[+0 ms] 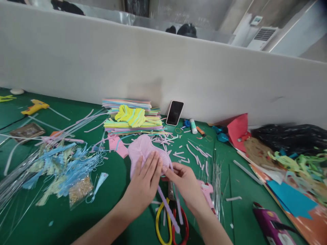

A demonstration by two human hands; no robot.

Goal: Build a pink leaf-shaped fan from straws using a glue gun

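Note:
A lilac, ridged, lobed piece [141, 148] that looks built from soft strips is in front of me. My left hand [146, 177] lies on it with outstretched fingers, pressing its near part. At its right edge my right hand [182, 178] pinches a lilac strip [170, 161] between thumb and fingers; the fingertips are partly hidden. Loose lilac strip ends [167, 207] hang below the hands. Under them lie scissors [171, 194] with one yellow and one red handle loop. A pink glue gun [206, 191] lies just right of my right wrist.
Behind are stacked pastel strips [133, 131], a yellow striped piece [130, 115] and a phone [175, 113] leaning on the white partition [163, 68]. Blue tassels [74, 166] and a yellow glue gun [35, 107] lie left. Right are wires [217, 183], coloured sheets [291, 199] and a purple object [272, 226].

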